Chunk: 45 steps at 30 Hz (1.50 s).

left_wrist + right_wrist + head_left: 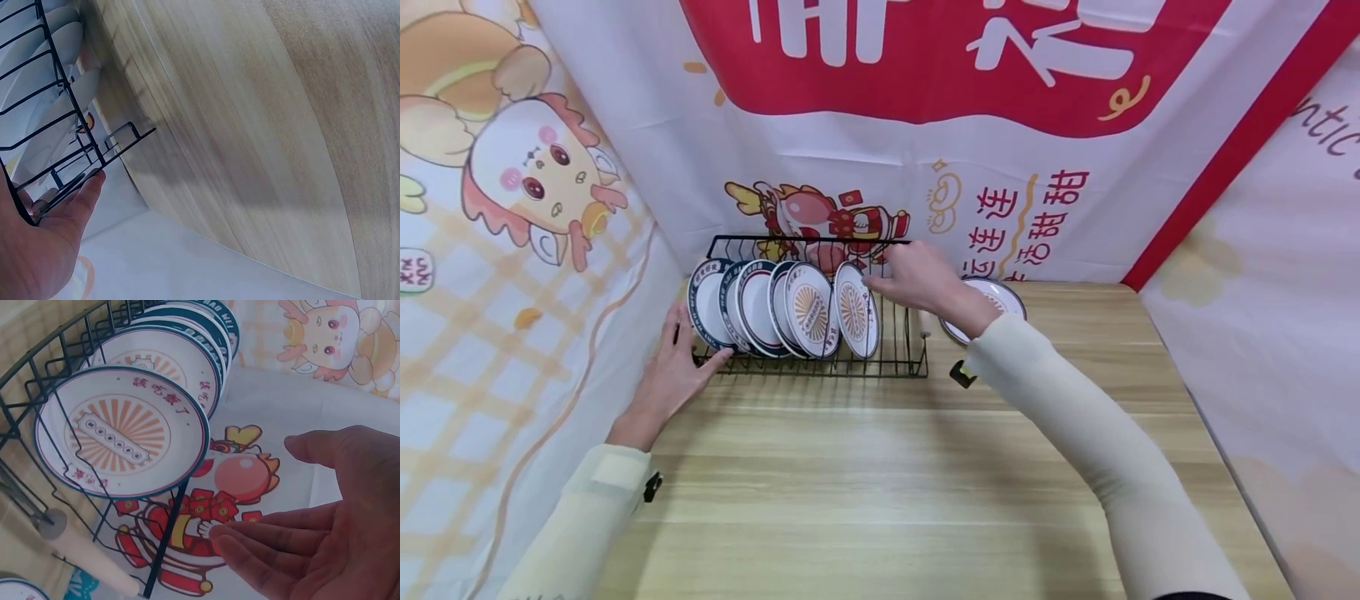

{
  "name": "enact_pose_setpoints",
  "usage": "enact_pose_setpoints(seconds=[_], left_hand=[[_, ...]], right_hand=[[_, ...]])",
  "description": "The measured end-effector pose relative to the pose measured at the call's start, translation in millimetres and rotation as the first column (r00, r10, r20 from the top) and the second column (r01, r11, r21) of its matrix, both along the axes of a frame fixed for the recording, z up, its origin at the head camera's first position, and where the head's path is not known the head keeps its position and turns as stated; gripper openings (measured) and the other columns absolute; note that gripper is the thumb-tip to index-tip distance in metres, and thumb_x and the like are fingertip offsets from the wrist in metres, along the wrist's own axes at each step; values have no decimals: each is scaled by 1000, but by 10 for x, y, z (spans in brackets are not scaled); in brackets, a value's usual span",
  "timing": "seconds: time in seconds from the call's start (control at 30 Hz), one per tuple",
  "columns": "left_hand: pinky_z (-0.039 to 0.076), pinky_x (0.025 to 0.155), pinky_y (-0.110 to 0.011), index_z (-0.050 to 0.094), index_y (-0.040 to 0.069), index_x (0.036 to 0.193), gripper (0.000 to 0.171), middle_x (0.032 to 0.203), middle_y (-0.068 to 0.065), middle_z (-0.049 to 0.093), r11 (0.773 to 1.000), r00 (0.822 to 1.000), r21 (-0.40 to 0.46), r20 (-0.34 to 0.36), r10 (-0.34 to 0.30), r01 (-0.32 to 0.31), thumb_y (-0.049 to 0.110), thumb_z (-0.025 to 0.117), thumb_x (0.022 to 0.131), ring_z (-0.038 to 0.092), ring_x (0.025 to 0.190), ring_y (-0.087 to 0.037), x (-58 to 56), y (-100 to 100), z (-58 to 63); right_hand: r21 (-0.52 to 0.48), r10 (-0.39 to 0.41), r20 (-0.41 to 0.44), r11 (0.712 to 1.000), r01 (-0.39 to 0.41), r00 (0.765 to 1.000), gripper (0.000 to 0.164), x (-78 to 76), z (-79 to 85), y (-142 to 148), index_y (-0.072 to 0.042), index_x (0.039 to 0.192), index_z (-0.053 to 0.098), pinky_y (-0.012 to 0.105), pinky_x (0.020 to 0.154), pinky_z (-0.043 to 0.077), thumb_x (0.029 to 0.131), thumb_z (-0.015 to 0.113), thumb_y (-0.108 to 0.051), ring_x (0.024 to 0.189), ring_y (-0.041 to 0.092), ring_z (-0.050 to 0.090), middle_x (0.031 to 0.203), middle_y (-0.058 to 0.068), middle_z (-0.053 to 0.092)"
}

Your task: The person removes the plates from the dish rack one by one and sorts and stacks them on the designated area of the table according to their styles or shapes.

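A black wire dish rack (901, 363) stands against the back cloth with several round white plates (811, 308) upright in it. My left hand (672, 371) grips the rack's left end, its thumb at the front corner; in the left wrist view the fingers (84, 203) wrap the end bar. Over the right end of the rack is my right hand (921, 273), empty, thumb and fingers apart. Closest to it is the rightmost plate (856, 310), which has an orange sunburst and leans in the slots; the right wrist view shows this plate (122, 432) apart from the fingers.
Another plate (1000, 297) lies on the wooden table (865, 483) right of the rack, partly behind my right forearm. A pale handle (90, 553) sits on the rack's right end. Printed cloths (850, 167) hang at the back and both sides.
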<state>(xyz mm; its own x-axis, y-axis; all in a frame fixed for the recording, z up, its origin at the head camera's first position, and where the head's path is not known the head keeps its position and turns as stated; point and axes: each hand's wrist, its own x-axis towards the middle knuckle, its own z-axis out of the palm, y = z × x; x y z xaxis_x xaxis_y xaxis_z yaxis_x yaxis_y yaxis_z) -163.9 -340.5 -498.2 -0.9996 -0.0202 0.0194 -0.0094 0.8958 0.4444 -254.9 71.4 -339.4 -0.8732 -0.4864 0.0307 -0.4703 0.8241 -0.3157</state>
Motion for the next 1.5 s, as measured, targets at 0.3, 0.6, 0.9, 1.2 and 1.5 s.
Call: enact_pose_setpoints(seconds=[0.3, 0.6, 0.9, 1.2, 1.5], left_hand=[[34, 97, -88, -22, 18, 166, 112, 177, -8, -20, 1000, 1000, -11, -24, -5, 5, 70, 53, 101, 35, 133, -75, -11, -22, -7], [35, 96, -87, -22, 17, 166, 112, 177, -9, -19, 1000, 1000, -14, -23, -2, 2, 72, 51, 101, 35, 133, -75, 0, -17, -29], [31, 97, -90, -22, 19, 167, 112, 177, -8, -19, 1000, 1000, -8, -29, -10, 9, 71, 52, 101, 31, 138, -73, -15, -22, -36], [30, 98, -90, -21, 20, 167, 110, 177, -6, -18, 1000, 999, -1, -38, -8, 8, 70, 53, 101, 32, 137, -73, -18, -36, -34], [36, 95, -87, -18, 14, 168, 111, 177, -9, -19, 1000, 999, -15, -30, -12, 12, 70, 51, 102, 37, 129, -76, -6, -20, -30]], right_hand=[[49, -3, 143, 999, -4, 990, 65, -27, -137, -389, -18, 56, 40, 24, 49, 31, 103, 61, -59, 45, 8, 23, 51, -7, 28], [49, -52, 245, 998, 42, 968, 61, -136, -345, -624, -18, 59, 45, 24, 48, 31, 103, 64, -55, 46, 8, 28, 53, -7, 32], [134, -60, 257, 991, 26, 965, 58, -199, -476, -792, -19, 60, 49, 26, 49, 34, 104, 61, -54, 46, 10, 34, 53, -6, 35], [164, -74, 204, 986, 40, 976, 35, -168, -593, -973, -14, 77, 68, 28, 60, 51, 106, 64, -34, 72, 17, 58, 92, 4, 66], [92, -124, 208, 990, 106, 970, 15, -171, -699, -1017, -12, 91, 73, 27, 62, 52, 102, 71, -23, 70, 16, 62, 82, 2, 69]])
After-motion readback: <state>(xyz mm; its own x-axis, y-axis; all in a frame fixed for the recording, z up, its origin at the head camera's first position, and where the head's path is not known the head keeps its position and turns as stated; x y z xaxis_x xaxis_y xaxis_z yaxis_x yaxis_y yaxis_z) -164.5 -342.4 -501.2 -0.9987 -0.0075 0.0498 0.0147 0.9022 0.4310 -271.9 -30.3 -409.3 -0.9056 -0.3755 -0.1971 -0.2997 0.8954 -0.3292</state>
